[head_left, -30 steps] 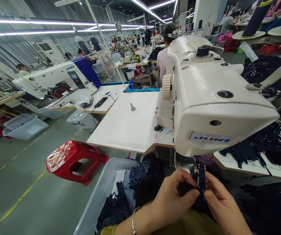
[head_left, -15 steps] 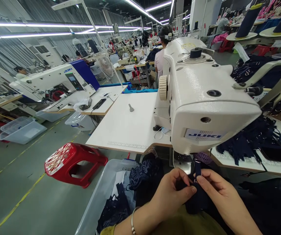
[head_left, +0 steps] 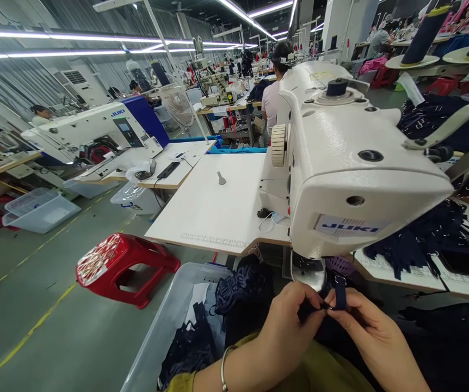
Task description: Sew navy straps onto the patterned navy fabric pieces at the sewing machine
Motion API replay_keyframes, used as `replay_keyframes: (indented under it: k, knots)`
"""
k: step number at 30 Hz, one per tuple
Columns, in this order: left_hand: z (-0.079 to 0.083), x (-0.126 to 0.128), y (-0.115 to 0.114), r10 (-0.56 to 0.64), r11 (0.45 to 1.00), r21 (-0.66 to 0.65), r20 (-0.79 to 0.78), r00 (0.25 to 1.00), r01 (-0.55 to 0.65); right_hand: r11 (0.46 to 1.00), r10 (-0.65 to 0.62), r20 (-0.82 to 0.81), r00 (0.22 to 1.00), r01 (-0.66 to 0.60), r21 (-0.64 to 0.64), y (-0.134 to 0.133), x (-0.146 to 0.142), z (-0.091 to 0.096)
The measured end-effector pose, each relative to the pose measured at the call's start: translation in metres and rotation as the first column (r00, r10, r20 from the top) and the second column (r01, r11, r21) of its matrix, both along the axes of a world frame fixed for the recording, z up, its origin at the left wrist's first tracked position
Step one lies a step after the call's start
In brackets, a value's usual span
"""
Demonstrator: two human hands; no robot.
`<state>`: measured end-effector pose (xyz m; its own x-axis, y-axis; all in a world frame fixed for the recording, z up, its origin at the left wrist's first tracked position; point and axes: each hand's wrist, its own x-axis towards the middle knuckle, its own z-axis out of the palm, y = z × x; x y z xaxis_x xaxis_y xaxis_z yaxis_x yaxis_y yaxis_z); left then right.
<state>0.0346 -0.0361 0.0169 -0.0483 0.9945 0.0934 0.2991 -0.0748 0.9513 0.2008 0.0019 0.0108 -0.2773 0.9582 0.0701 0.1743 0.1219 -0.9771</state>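
Strap (head_left: 341,296) at near end of machine (head_left: 365,179), buckle (head_left: 339,280) at top. Right hand (head_left: 365,321): grip pinching strap. Left hand (head_left: 289,326): grip pinching dark piece (head_left: 325,306), mostly hidden, fingertips beside right hand's.

We hold our left hand (head_left: 289,322) and our right hand (head_left: 368,326) close together in front of us, both pinching.

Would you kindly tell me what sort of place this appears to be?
It looks like a sewing factory, probably for garments: a white JUKI sewing machine stands in front, a large dark thread spool stands at upper right, and dark straps lie heaped below it.
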Motion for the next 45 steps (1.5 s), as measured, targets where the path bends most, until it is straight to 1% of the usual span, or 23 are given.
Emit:
replay_keyframes:
  k: [3,6,11,14,16,18,21,23,24,26,27,29,30,31,32,33,35,36,37,38,40,43,45]
  knots:
    - [-0.003,0.000,0.000,0.003,0.999,0.045,0.016,1.000,-0.003,0.999,-0.030,-0.020,0.999,0.030,0.011,-0.003,-0.001,-0.003]
    - [-0.006,0.001,-0.002,-0.003,0.996,0.095,0.005,1.000,0.003,0.998,-0.030,-0.079,0.996,0.034,0.061,-0.003,-0.002,-0.010]
    - [-0.002,0.000,-0.004,-0.002,0.987,0.161,-0.122,0.993,0.022,0.986,0.000,-0.145,0.989,0.024,0.164,-0.003,-0.002,-0.023]
    - [0.000,0.000,-0.003,-0.008,0.984,0.176,-0.181,0.983,0.040,0.983,0.004,-0.125,0.992,0.020,0.185,-0.005,-0.001,-0.024]
    - [0.000,0.000,-0.003,-0.007,0.987,0.157,-0.189,0.982,0.037,0.985,-0.012,-0.073,0.997,0.024,0.170,-0.006,-0.001,-0.022]
    - [-0.001,0.000,-0.003,0.000,0.995,0.097,-0.177,0.984,0.017,0.992,-0.029,-0.005,1.000,0.030,0.126,-0.007,0.000,-0.019]
    - [0.000,-0.003,-0.002,-0.012,1.000,0.003,-0.172,0.985,0.013,1.000,-0.008,0.096,0.995,0.008,0.000,-0.003,0.001,-0.013]
    - [0.003,-0.006,0.000,-0.009,1.000,0.024,-0.226,0.974,0.015,0.997,0.025,0.144,0.989,-0.015,-0.070,0.004,0.001,-0.010]
    - [0.005,-0.008,0.002,0.011,0.997,0.071,-0.272,0.962,0.009,0.996,0.031,0.164,0.986,-0.017,-0.084,0.008,0.000,-0.008]
    - [0.008,-0.013,0.006,0.097,0.976,0.218,-0.384,0.918,-0.012,0.998,0.016,0.200,0.980,-0.002,-0.069,0.016,-0.003,-0.005]
    - [0.009,-0.015,0.008,0.157,0.953,0.301,-0.441,0.884,-0.019,0.999,-0.003,0.219,0.976,0.013,-0.048,0.020,-0.006,-0.004]
    - [0.010,-0.020,0.011,0.297,0.888,0.459,-0.525,0.797,-0.028,0.999,-0.049,0.260,0.964,0.049,0.005,0.025,-0.012,-0.002]
    - [0.009,-0.023,0.011,0.354,0.849,0.528,-0.552,0.755,-0.012,0.997,-0.073,0.276,0.958,0.066,0.036,0.026,-0.016,-0.003]
    - [0.009,-0.025,0.011,0.383,0.812,0.583,-0.576,0.722,0.035,0.994,-0.097,0.287,0.953,0.082,0.067,0.027,-0.019,-0.003]
    - [0.008,-0.028,0.011,0.371,0.782,0.611,-0.612,0.699,0.121,0.991,-0.120,0.288,0.950,0.096,0.096,0.027,-0.021,-0.005]
    - [0.006,-0.030,0.011,0.322,0.760,0.607,-0.663,0.676,0.234,0.987,-0.139,0.279,0.950,0.109,0.120,0.028,-0.023,-0.007]
    - [0.002,-0.034,0.010,0.189,0.732,0.517,-0.780,0.596,0.445,0.984,-0.152,0.241,0.959,0.123,0.129,0.029,-0.025,-0.013]
    - [-0.001,-0.035,0.010,0.139,0.729,0.462,-0.823,0.551,0.506,0.985,-0.154,0.217,0.964,0.131,0.115,0.031,-0.025,-0.016]
    - [-0.004,-0.036,0.011,0.110,0.733,0.419,-0.850,0.515,0.536,0.986,-0.154,0.190,0.970,0.139,0.091,0.033,-0.025,-0.018]
    - [-0.007,-0.037,0.011,0.103,0.744,0.398,-0.862,0.496,0.537,0.988,-0.152,0.154,0.976,0.146,0.055,0.035,-0.025,-0.020]
    - [-0.013,-0.036,0.013,0.123,0.758,0.407,-0.856,0.502,0.509,0.989,-0.137,0.046,0.990,0.139,-0.049,0.039,-0.026,-0.023]
    - [-0.017,-0.035,0.016,0.163,0.771,0.436,-0.840,0.518,0.465,0.976,-0.098,-0.134,0.986,0.069,-0.207,0.043,-0.029,-0.022]
    - [-0.018,-0.034,0.018,0.194,0.771,0.447,-0.843,0.501,0.454,0.966,-0.092,-0.159,0.983,0.049,-0.256,0.045,-0.029,-0.020]
